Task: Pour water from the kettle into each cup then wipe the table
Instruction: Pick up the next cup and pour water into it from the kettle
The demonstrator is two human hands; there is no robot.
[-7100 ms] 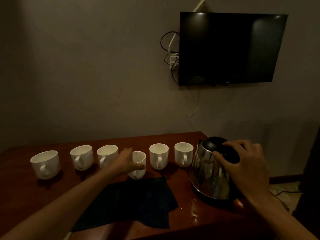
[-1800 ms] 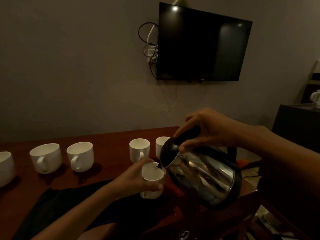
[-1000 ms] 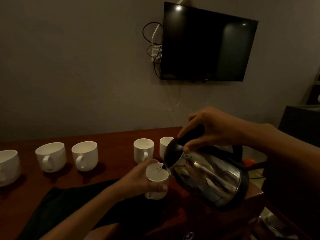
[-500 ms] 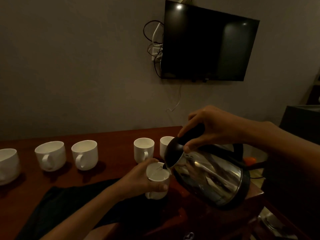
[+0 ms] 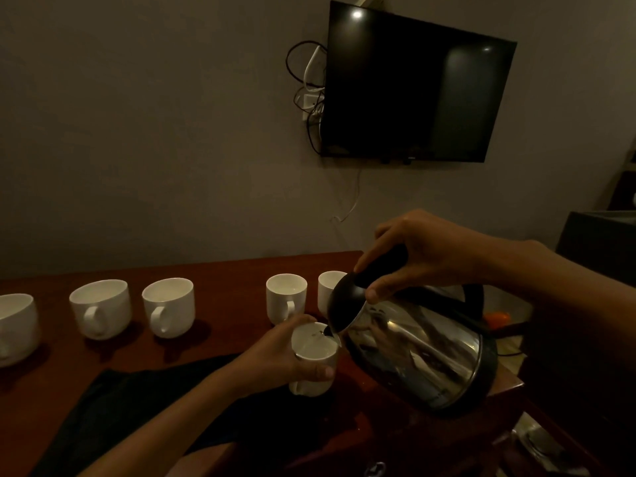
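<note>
Cloth (image 5: 137,401), dark and flat, covers the near part of the table (image 5: 223,280) at the picture's 7 o'clock. The table is dark reddish wood, dully gleaming in a dim room. Over the cloth's right edge the left hand (image 5: 272,356) wraps the held cup (image 5: 315,361), fingers round the far side and thumb across the near wall; the white cup is upright.

At its 3 o'clock hangs the kettle (image 5: 420,352), steel-bodied with a black lid and base, off the table. It is tipped: its long axis runs from the base at 4 o'clock up to the lid at 10 o'clock. The spout points down towards 8 o'clock, its tip just over the held cup's rim. Whether water runs is too dim to tell. The right hand (image 5: 423,256) grips the black handle over the top, fingers curled round it, thumb by the lid.

Farther back five white cups stand upright in a row. The first cup (image 5: 328,287) is partly behind the kettle's lid, with the second cup (image 5: 285,297) just beside it. After a gap come the third cup (image 5: 170,308), the fourth cup (image 5: 101,309) and the fifth cup (image 5: 15,328), which the frame cuts at 9 o'clock.

Behind the table rises a plain grey wall (image 5: 137,132). At 1 o'clock a dark television (image 5: 413,91) hangs on it, with tangled cables (image 5: 308,91) at its left edge. A dark cabinet (image 5: 599,242) stands at 3 o'clock.
</note>
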